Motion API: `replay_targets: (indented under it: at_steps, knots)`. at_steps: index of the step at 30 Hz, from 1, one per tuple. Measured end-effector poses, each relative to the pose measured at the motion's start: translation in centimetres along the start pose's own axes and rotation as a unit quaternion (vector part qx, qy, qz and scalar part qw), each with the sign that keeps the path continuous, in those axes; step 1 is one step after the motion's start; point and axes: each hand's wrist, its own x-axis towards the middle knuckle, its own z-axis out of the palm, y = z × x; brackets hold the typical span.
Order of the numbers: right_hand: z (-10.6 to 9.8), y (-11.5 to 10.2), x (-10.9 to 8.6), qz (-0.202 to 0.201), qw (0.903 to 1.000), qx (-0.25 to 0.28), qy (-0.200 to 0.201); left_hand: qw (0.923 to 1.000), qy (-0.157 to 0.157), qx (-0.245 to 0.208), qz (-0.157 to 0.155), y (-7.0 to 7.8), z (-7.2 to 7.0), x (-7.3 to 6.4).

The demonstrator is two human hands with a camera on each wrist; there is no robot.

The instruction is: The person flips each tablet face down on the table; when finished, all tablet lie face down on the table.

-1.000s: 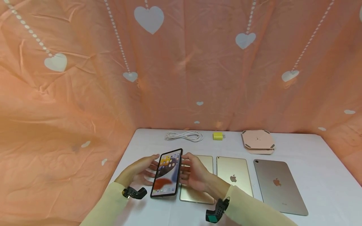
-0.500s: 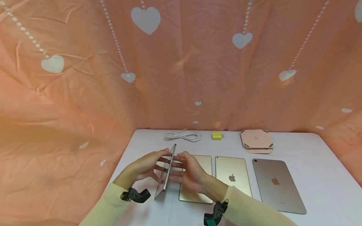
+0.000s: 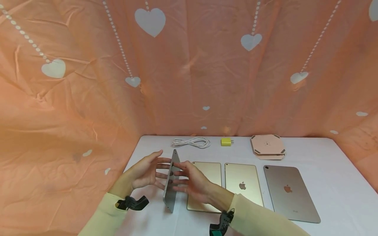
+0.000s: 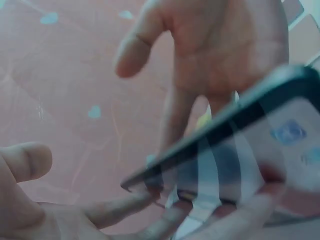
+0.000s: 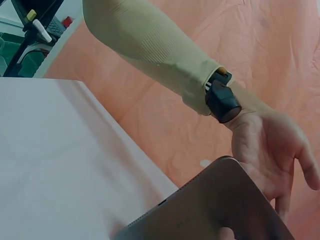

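Observation:
A grey tablet (image 3: pixel 170 195) stands on edge, tilted, between my two hands above the left part of the table. My left hand (image 3: pixel 144 173) is on its left, thumb raised and fingers spread toward it. From the other side, the outstretched fingers of my right hand (image 3: pixel 196 183) reach the tablet. The left wrist view has the lit screen (image 4: pixel 240 170) turned to the left fingers, which touch or nearly touch it. In the right wrist view the plain back (image 5: pixel 210 210) faces the right hand, of which one fingertip shows.
Two gold tablets (image 3: pixel 206 170) (image 3: pixel 243 178) and a larger grey tablet (image 3: pixel 289 193) lie face down to the right. Behind them are a coiled white cable (image 3: pixel 195 142), a yellow plug adapter (image 3: pixel 226 142) and a pink octagonal stand (image 3: pixel 268 146). An orange curtain (image 3: pixel 192 82) hangs behind the white table.
The tablet has swung round from its lit screen facing me, past edge-on, to showing its grey surface. My left hand has shifted slightly left in the last half second.

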Motion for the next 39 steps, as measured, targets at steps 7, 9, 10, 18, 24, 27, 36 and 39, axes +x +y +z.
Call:
replay_targets:
  at_steps: [7,9,10,18,24,27,36,39]
  knots:
    - [-0.5,0.4,0.6,0.050,0.9973,-0.035,-0.040,0.9990,0.038,0.026,0.001,-0.1,-0.6,-0.8]
    - [-0.9,0.8,0.9,0.069,0.9964,-0.035,-0.034,0.9974,0.060,0.039,-0.003,0.0,-0.6,-1.1]
    - [-1.1,1.0,1.1,0.077,0.9961,-0.035,-0.025,0.9963,0.073,0.046,-0.004,0.0,-0.5,-1.3]
    - [-1.9,2.2,2.0,0.084,0.9950,-0.035,0.041,0.9813,0.155,0.114,-0.012,-0.4,-1.0,-2.0]
    - [-1.8,2.6,2.3,0.069,0.9956,-0.020,0.060,0.9765,0.181,0.117,-0.016,-2.0,-2.0,-1.4]
    - [-1.4,3.2,2.4,0.058,0.9951,-0.009,0.079,0.9698,0.208,0.124,-0.028,-3.0,-2.3,-0.8]
    - [-0.5,4.0,2.3,0.032,0.9929,-0.006,0.114,0.9503,0.266,0.153,-0.051,-5.5,-3.2,0.9]
    - [-0.3,3.9,2.2,0.026,0.9927,-0.012,0.117,0.9486,0.274,0.150,-0.051,-6.0,-3.2,1.0]
